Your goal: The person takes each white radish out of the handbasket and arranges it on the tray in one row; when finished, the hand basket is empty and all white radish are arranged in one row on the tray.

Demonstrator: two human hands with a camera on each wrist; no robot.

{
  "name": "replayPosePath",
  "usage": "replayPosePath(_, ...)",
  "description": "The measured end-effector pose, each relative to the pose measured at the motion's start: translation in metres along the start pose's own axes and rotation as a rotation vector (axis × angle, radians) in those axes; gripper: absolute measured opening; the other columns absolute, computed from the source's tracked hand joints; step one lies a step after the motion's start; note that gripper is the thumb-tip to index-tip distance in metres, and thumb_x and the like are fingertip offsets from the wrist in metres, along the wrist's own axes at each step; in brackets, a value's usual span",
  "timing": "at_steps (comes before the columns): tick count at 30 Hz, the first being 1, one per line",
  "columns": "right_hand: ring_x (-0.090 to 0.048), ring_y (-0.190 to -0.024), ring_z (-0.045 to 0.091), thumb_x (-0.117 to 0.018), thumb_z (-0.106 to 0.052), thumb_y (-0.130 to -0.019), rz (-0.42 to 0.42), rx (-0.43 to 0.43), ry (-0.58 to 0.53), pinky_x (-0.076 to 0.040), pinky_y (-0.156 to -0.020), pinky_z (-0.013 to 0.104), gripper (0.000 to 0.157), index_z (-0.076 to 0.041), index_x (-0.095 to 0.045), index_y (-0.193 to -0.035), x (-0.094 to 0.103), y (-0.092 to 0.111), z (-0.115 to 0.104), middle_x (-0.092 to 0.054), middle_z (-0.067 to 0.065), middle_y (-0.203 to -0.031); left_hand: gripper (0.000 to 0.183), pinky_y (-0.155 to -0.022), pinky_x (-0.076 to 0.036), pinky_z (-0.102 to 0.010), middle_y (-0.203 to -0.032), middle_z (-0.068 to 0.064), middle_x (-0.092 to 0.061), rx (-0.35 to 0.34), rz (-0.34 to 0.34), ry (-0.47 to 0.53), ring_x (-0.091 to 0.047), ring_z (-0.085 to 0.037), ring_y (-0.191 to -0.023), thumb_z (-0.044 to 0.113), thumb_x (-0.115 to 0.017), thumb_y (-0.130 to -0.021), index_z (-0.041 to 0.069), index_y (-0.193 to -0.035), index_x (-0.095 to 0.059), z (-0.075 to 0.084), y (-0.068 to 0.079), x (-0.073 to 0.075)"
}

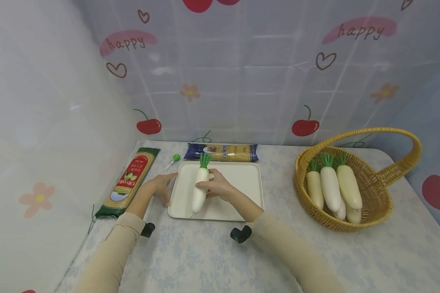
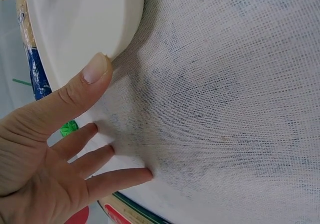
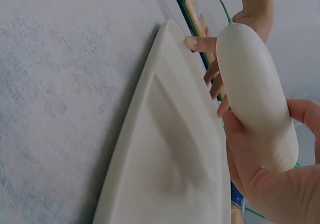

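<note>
A white radish (image 1: 200,189) with a green leafy top is held by my right hand (image 1: 220,186) above the left part of a white tray (image 1: 238,191). In the right wrist view, thumb and fingers grip the radish (image 3: 252,84) near its leafy end, and its shadow falls on the tray (image 3: 135,114). My left hand (image 1: 158,186) is at the tray's left side, fingers spread and holding nothing. The left wrist view shows the thumb of this left hand (image 2: 50,149) right at the tray's rim (image 2: 131,19), with the other fingers extended over the tablecloth.
A wicker basket (image 1: 379,203) holding several radishes (image 1: 331,185) stands at the right. One pasta packet (image 1: 130,179) lies left of the left hand, another pasta packet (image 1: 221,152) behind the tray. Near the tray's back left corner lies a green lollipop (image 1: 176,157).
</note>
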State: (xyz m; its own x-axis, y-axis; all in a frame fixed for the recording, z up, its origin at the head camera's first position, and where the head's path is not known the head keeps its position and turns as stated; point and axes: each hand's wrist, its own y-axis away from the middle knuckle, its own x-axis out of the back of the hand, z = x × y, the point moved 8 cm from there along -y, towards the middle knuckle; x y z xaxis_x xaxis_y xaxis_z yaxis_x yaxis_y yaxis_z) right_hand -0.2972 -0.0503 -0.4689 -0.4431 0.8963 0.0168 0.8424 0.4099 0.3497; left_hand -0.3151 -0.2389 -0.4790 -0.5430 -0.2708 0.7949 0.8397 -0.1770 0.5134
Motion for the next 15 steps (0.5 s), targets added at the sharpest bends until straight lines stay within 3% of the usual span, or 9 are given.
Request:
replayPosePath(6,-0.062,-0.088,0.026,-0.071,-0.017,-0.080,0.027,-0.008,0.001,-0.055,-0.077,0.040,0.079,-0.001,-0.027,-0.143,-0.018,-0.013,0.007,-0.050,0.023,-0.121,0.118,-0.071,-0.055,-0.044,-0.143,-0.029,-0.035,0.010,-0.005,0.026,-0.043,-0.045,-0.124,0.008,-0.090,-0.054,0.011,-0.150,-0.022,-0.004,-0.001,-0.001)
replayPosePath(10,-0.060,-0.093,0.030,-0.072,-0.015,-0.079,0.031,0.015,0.007,-0.055,-0.077,0.043,0.079,0.002,-0.027,-0.142,-0.028,-0.020,0.007,-0.046,0.024,-0.125,0.119,-0.074,-0.055,-0.044,-0.143,-0.029,-0.035,0.012,-0.012,0.030,-0.040,-0.045,-0.126,0.009,-0.090,-0.054,0.012,-0.151,-0.020,-0.005,-0.002,-0.001)
replayPosePath(15,-0.059,-0.095,0.028,-0.073,-0.017,-0.076,0.088,0.029,0.117,-0.055,-0.074,0.038,0.078,0.002,-0.032,-0.139,-0.034,-0.028,0.007,-0.051,0.022,-0.120,0.119,-0.074,-0.055,-0.042,-0.143,-0.029,-0.035,0.019,-0.019,0.013,-0.041,-0.044,-0.127,0.009,-0.090,-0.055,0.013,-0.151,-0.020,-0.004,-0.002,-0.001)
